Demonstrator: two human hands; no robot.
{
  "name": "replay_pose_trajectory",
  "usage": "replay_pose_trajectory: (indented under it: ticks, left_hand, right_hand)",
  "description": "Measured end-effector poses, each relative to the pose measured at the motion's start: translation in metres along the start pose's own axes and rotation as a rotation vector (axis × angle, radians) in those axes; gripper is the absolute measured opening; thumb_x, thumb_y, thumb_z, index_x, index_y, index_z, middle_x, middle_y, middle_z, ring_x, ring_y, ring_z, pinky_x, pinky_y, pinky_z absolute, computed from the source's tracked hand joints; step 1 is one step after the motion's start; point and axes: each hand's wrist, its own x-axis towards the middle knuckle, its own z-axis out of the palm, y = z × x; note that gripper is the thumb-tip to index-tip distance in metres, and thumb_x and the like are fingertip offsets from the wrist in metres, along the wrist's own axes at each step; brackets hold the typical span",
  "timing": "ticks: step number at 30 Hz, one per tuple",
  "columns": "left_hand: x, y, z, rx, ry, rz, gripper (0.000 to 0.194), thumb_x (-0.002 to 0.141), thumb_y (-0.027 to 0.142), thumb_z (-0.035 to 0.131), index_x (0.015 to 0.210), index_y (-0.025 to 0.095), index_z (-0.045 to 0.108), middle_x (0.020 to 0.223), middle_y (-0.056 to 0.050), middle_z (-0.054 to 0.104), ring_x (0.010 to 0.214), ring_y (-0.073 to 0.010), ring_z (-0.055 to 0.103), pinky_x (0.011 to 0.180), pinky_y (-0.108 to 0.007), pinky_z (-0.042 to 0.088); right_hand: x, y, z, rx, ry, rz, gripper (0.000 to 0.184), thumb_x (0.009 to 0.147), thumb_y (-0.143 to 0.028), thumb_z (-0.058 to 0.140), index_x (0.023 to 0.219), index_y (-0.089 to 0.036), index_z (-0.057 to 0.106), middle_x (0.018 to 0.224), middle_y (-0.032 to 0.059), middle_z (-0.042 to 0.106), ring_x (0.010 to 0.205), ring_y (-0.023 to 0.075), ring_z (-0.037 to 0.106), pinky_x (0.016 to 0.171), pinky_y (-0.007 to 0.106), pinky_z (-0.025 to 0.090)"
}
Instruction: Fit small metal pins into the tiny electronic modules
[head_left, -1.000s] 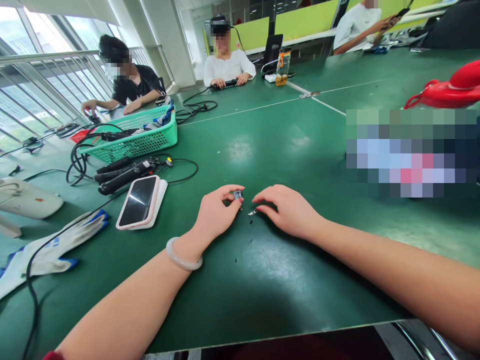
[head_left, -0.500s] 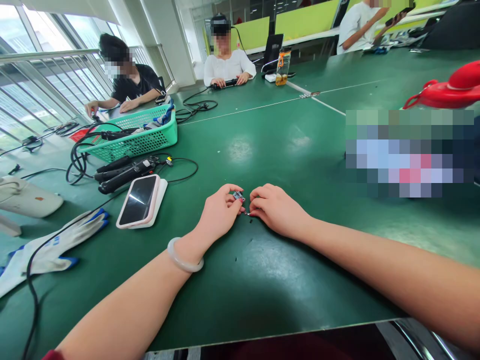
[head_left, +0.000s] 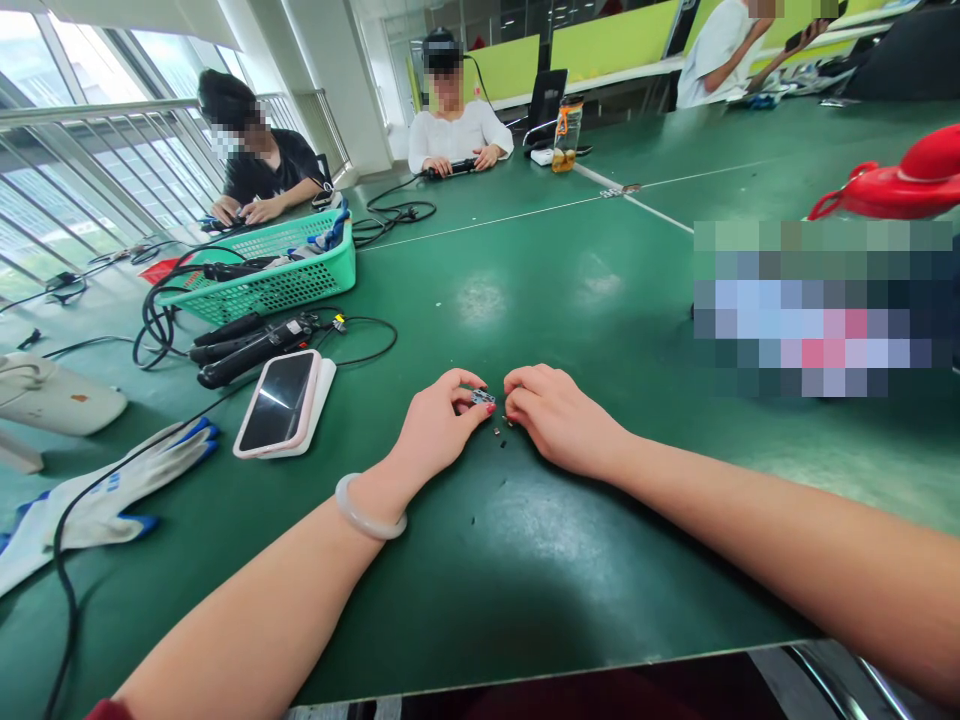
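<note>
My left hand [head_left: 439, 425], with a pale bangle on its wrist, pinches a small grey electronic part [head_left: 482, 397] between thumb and fingertips just above the green table [head_left: 525, 560]. My right hand [head_left: 559, 415] is curled with its fingertips pressed together right beside that part, almost touching my left fingers. What my right fingers hold, if anything, is too small to make out. A few tiny dark bits [head_left: 499, 435] lie on the table just below the two hands.
A phone on a white block [head_left: 281, 403] lies left of my hands, with black corded tools [head_left: 247, 350] and a green basket [head_left: 274, 270] behind it. White-and-blue gloves [head_left: 97, 500] lie at the left. Three people sit at the far side. A red object [head_left: 900, 180] is at right.
My right hand has moved left from open-fingered on the table to a closed pinch beside my left hand. The tiny piece it reached for has left its spot. My left hand barely shifted.
</note>
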Motion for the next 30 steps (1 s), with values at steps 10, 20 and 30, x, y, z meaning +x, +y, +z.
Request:
replay_pose_trajectory:
  ticks: [10,20,30]
  left_hand:
    - [-0.005,0.006,0.005,-0.181,-0.145,0.043,0.028,0.069,0.027,0.071,0.092,0.020,0.057,0.077,0.002,0.066,0.068,-0.0106,0.055,0.068,-0.025,0.044]
    - [-0.002,0.001,0.003,-0.208,-0.121,0.046,0.024,0.072,0.022,0.067,0.095,0.019,0.059,0.080,0.001,0.069,0.071,-0.0116,0.061,0.071,-0.025,0.045]
    - [0.004,-0.005,0.001,-0.040,0.030,-0.032,0.019,0.070,0.020,0.066,0.088,0.020,0.059,0.076,0.001,0.069,0.070,-0.0125,0.061,0.070,-0.026,0.045]
  right_hand:
    - [0.000,-0.005,-0.003,-0.010,0.211,-0.048,0.014,0.088,-0.017,0.049,0.080,-0.018,0.060,0.103,0.0093,0.060,0.092,0.0210,0.053,0.081,0.037,0.042]
    - [-0.002,-0.004,-0.010,0.026,0.252,-0.015,0.013,0.087,-0.021,0.055,0.080,-0.018,0.065,0.098,0.0082,0.061,0.092,0.0208,0.054,0.082,0.038,0.042]
    - [-0.002,-0.011,0.000,0.022,0.013,0.063,0.019,0.083,-0.035,0.063,0.074,-0.018,0.067,0.106,0.0082,0.060,0.099,0.0239,0.050,0.084,0.041,0.042]
